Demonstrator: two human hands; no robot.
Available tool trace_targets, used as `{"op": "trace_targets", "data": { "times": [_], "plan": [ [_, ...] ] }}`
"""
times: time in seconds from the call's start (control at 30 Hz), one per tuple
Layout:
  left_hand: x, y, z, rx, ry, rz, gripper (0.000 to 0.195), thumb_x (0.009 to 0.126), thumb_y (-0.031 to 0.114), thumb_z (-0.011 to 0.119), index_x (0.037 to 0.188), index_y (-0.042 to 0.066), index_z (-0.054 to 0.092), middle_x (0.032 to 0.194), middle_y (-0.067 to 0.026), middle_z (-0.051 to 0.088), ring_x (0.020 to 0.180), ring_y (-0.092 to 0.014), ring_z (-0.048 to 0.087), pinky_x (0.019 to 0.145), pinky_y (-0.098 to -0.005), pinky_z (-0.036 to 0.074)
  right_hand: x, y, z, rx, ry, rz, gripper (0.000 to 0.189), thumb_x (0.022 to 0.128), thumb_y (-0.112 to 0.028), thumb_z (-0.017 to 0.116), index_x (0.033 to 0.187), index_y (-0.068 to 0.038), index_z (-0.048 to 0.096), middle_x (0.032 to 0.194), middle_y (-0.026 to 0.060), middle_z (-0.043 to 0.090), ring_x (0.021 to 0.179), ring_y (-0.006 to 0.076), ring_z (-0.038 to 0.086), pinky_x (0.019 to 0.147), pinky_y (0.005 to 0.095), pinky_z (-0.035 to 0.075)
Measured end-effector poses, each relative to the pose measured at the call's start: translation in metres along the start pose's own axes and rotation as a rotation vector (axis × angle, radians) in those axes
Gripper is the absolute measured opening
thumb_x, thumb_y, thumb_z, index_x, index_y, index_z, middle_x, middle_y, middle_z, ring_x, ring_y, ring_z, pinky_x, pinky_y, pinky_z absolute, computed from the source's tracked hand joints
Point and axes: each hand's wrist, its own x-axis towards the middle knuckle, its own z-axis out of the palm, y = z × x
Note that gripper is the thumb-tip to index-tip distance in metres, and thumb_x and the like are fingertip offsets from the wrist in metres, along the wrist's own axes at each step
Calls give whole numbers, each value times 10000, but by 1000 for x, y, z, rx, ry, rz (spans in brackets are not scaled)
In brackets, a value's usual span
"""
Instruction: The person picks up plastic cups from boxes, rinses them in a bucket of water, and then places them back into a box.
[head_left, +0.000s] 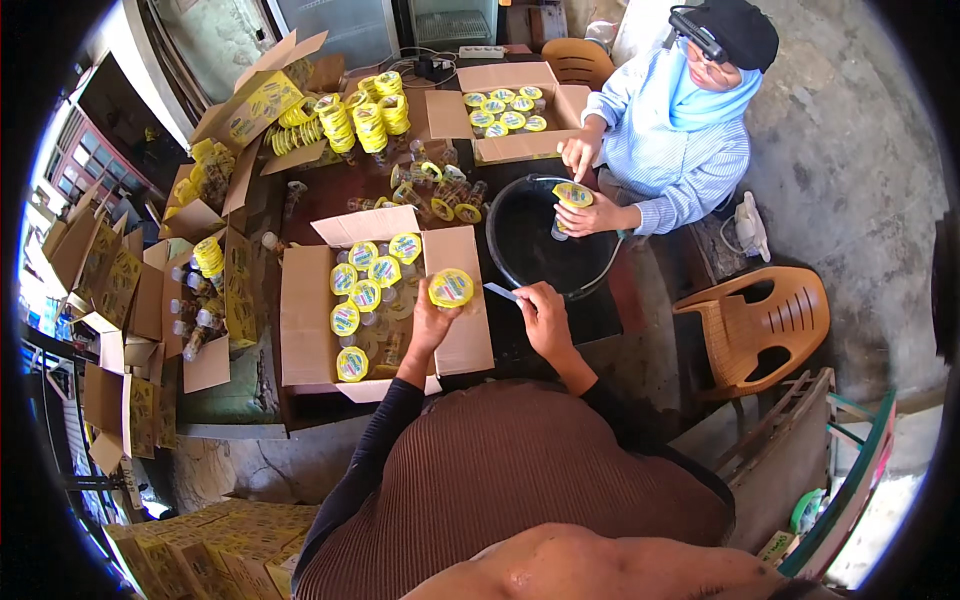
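My left hand (431, 326) holds a plastic cup (451, 288) with a yellow printed lid, above the right flap of an open cardboard box (307, 326). Pinched in my right hand (546, 319) is a thin flat blade (500, 291), its tip pointing towards that cup but apart from it. Several yellow-lidded cups (365, 295) stand inside the box, mostly along its left and back. Just beyond my right hand sits a black bucket (551, 259) with a wire handle. Its inside looks dark, and I cannot tell what it holds.
Across the bucket, a person (675, 127) holds another lidded cup (574, 195). Stacked yellow cup rings (367, 124) and loose clear cups (442, 191) lie behind my box. A second box (517, 150) holds lidded cups. Boxes (206, 300) crowd the left; a plastic chair (765, 330) stands right.
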Motion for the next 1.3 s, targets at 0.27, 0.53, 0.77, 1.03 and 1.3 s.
{"op": "trace_targets", "data": {
  "times": [0.27, 0.53, 0.77, 1.03, 1.3],
  "plan": [
    [-8, 21, 6, 193, -159, -37, 577, 703, 52, 789, 1205, 30, 506, 1089, -134, 666, 1041, -236, 651, 901, -353, 513, 11, -7, 9, -96, -51, -128, 227, 829, -18, 657, 1028, -128, 669, 923, 38, 582, 905, 250, 568, 805, 406, 413],
    [-2, 11, -5, 187, -240, -8, 557, 701, 89, 777, 1199, 38, 534, 1005, -150, 694, 1000, -281, 676, 866, -374, 517, 28, -19, 24, -149, -104, -282, 228, 806, -19, 666, 1006, -126, 682, 922, 23, 579, 908, 226, 564, 839, 396, 404],
    [-1, 1, -6, 28, -235, 18, 566, 697, 116, 785, 1202, 35, 542, 997, -155, 691, 977, -265, 674, 866, -369, 514, 36, -25, 28, -222, -165, -360, 277, 753, -8, 662, 1008, -109, 700, 939, 16, 571, 920, 211, 554, 867, 385, 390],
    [-1, -5, -9, 69, -252, -63, 535, 703, 121, 791, 1173, 38, 551, 1055, -164, 676, 1016, -260, 657, 891, -362, 505, 37, -28, 29, -234, -159, -376, 278, 746, 2, 648, 1000, -96, 707, 943, 20, 573, 921, 212, 552, 872, 385, 387],
    [0, -16, -7, -68, -210, -47, 532, 698, 111, 800, 1166, 39, 556, 1046, -142, 671, 1015, -248, 651, 891, -365, 504, 38, -30, 31, -227, -133, -340, 245, 767, -6, 630, 976, -108, 704, 921, 17, 574, 918, 212, 555, 858, 386, 388]
  ]
}}
